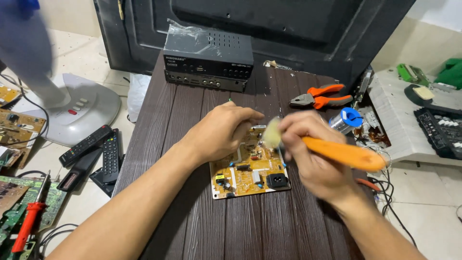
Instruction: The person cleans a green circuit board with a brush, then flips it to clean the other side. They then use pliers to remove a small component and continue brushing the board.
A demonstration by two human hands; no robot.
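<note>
Yellow circuit board (250,168), populated with small components and a black socket at its near right corner, lying flat near the middle of the dark brown wood-grain table (192,226). Left hand (219,132) rests on the board's far left part, fingers curled down and pressing on it, holding nothing else. Right hand (308,154), blurred, has its fingers clenched around the orange handle of a brush (337,151); the pale bristle end sits over the board's far right edge, just beside the left fingertips. At the table's far edge: two stacked set-top boxes (208,60), the upper black, standing against the back of a large black television (269,29). Toward the far right corner: orange-handled pliers (320,96) and a solder spool (345,120) with a blue cap. On the floor, left of the table: two black remote controls (98,149) and a red-handled screwdriver (29,219).
</note>
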